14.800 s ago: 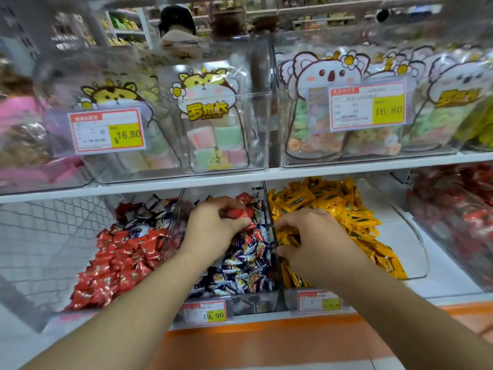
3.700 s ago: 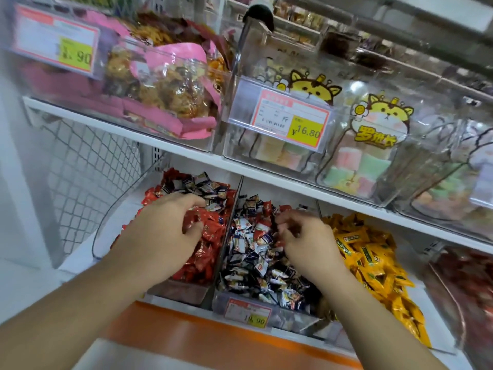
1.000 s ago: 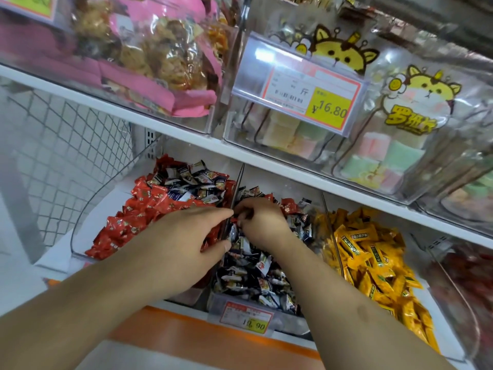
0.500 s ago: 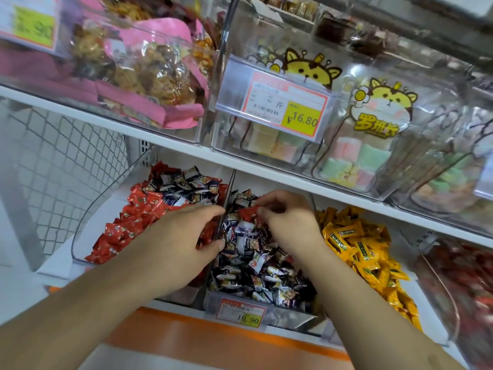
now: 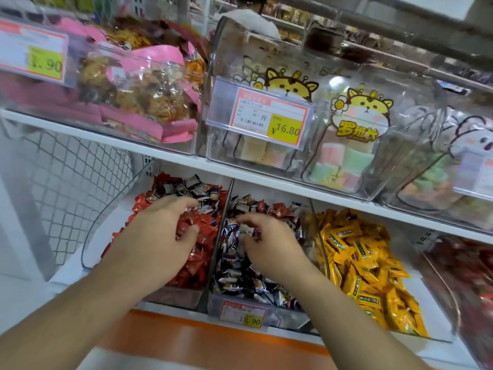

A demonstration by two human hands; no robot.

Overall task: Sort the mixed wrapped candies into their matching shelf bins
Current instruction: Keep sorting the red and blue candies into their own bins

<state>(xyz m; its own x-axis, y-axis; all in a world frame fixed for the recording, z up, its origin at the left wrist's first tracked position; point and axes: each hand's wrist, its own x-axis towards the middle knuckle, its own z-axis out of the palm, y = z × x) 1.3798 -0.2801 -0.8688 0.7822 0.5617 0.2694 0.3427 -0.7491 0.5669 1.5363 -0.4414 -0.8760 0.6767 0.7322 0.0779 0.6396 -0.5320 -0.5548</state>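
On the lower shelf, the left clear bin (image 5: 106, 231) holds red wrapped candies (image 5: 197, 263), with some dark blue-and-white ones (image 5: 186, 188) mixed in at the back. The middle bin (image 5: 282, 316) holds dark blue-and-white candies (image 5: 245, 281), with a few red ones (image 5: 277, 209) at its back. My left hand (image 5: 160, 239) lies on the red pile, fingers and thumb curled round red candies. Over the middle bin, my right hand (image 5: 269, 244) pinches a small pale-wrapped candy (image 5: 246, 229) at its fingertips.
A bin of yellow candies (image 5: 360, 263) stands to the right, and a bin of dark red sweets (image 5: 469, 276) beyond it. The upper shelf (image 5: 165, 156) carries clear bins of pink-bagged snacks (image 5: 138, 94) and marshmallows (image 5: 344, 158). A wire mesh panel (image 5: 69, 177) closes the left side.
My right hand has come forward from the back of the middle bin and now pinches a candy near the divider. My left hand has curled further into the red pile.
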